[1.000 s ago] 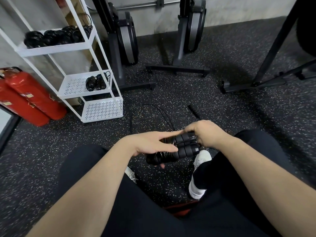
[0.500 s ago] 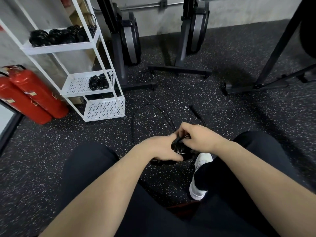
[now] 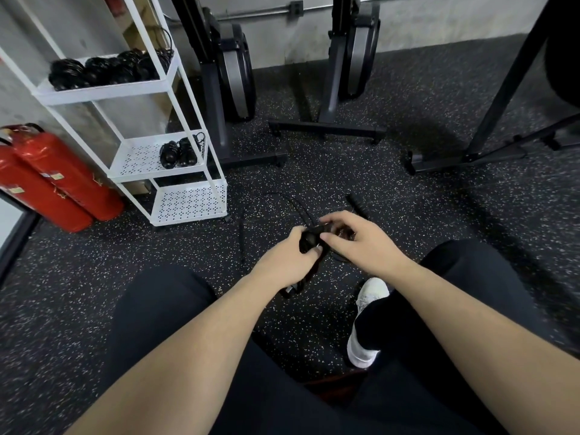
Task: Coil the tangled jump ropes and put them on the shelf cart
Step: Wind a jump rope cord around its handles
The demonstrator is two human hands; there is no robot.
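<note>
My left hand (image 3: 290,259) grips a black jump rope bundle (image 3: 309,243) over the floor in front of my knees. My right hand (image 3: 354,238) pinches the rope's cord at the top of the bundle, thumb and forefinger on it. A loose loop of the same black cord (image 3: 273,199) lies on the floor beyond my hands, and a black handle (image 3: 356,205) lies just past my right hand. The white shelf cart (image 3: 188,202) stands to the left, with coiled ropes on its top shelf (image 3: 106,70) and on its middle shelf (image 3: 179,153).
Two red fire extinguishers (image 3: 56,180) lean beside the cart at far left. Black machine bases (image 3: 326,130) stand along the back wall, and a black rack leg (image 3: 470,155) crosses at right. The floor is speckled black rubber. My white shoe (image 3: 367,321) is below my right arm.
My left hand turned the bundle from lying crosswise to end-on and closed around it. My right hand shifted from gripping the handles' end to pinching the cord on top.
</note>
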